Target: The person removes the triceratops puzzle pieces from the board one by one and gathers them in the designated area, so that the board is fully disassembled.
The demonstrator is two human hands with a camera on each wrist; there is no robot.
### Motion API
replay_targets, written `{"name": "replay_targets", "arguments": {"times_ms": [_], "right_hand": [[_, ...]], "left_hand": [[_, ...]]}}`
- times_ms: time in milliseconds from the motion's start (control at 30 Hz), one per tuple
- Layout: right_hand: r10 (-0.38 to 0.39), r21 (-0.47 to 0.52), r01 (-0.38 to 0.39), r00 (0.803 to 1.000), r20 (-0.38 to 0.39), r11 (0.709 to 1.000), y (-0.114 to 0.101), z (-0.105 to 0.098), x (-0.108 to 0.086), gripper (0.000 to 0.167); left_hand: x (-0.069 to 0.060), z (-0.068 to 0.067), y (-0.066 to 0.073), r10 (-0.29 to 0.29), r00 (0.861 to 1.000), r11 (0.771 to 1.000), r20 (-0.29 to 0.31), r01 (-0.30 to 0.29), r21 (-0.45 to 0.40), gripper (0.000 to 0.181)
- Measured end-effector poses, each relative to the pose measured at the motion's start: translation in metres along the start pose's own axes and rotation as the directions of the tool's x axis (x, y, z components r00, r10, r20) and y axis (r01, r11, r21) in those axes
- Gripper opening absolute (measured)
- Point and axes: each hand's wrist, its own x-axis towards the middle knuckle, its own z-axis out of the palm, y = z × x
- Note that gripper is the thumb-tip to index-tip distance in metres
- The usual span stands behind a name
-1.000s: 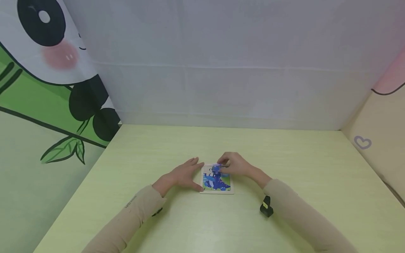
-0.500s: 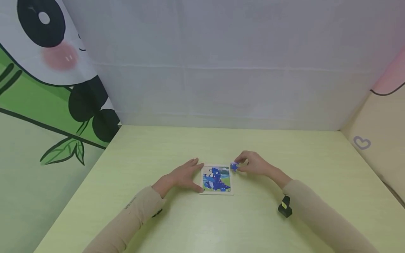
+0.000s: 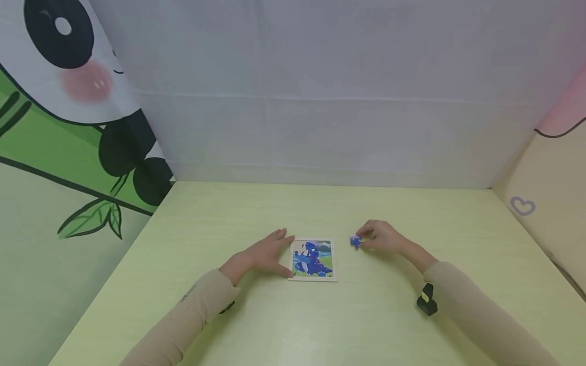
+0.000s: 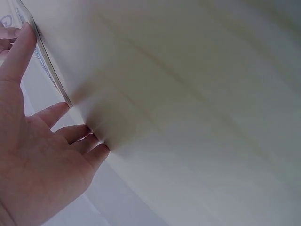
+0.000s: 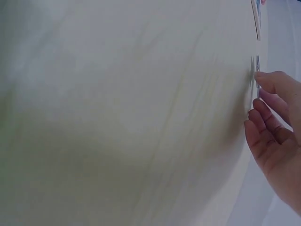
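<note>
A small framed jigsaw puzzle [image 3: 316, 260] with a blue dinosaur picture lies flat on the table. Against its left edge rests my left hand [image 3: 265, 252], thumb and forefinger spread and touching the frame's corners. In the left wrist view the other fingers of the left hand [image 4: 51, 155] meet the tabletop. To the right of the frame, my right hand [image 3: 383, 238] pinches a blue puzzle piece [image 3: 355, 242] between thumb and fingers. The right wrist view shows that piece [image 5: 257, 63] edge-on, just above or at the table surface; which, I cannot tell.
The pale yellow table [image 3: 293, 325] spreads around the puzzle. A whitish cloth wall [image 3: 329, 137] rises at the back, and printed panels with cartoon shapes stand at both sides. A black wrist device [image 3: 427, 301] hangs below the right sleeve.
My right hand has moved right, away from over the puzzle, carrying the blue puzzle piece out past the frame. A pale gap shows in the picture's upper left. The left hand stays put.
</note>
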Motion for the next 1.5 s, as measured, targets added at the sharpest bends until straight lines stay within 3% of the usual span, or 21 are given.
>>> {"name": "replay_targets", "arguments": {"times_ms": [567, 1100, 1500], "right_hand": [[0.060, -0.021, -0.060, 0.998, 0.007, 0.998, 0.002, 0.001, 0.002, 0.024], [0.096, 0.028, -0.097, 0.995, 0.035, 0.995, 0.005, 0.001, 0.002, 0.028], [0.033, 0.071, -0.032, 0.999, -0.009, 0.997, -0.010, 0.006, 0.015, 0.037]], "left_hand": [[-0.001, 0.001, -0.001, 0.004, 1.000, 1.000, 0.006, -0.004, -0.022, 0.095], [0.001, 0.004, -0.007, 0.022, 1.000, 0.999, 0.001, -0.022, -0.028, 0.096], [0.003, 0.003, -0.006, 0.030, 1.000, 0.999, -0.002, -0.030, -0.023, 0.096]]}}
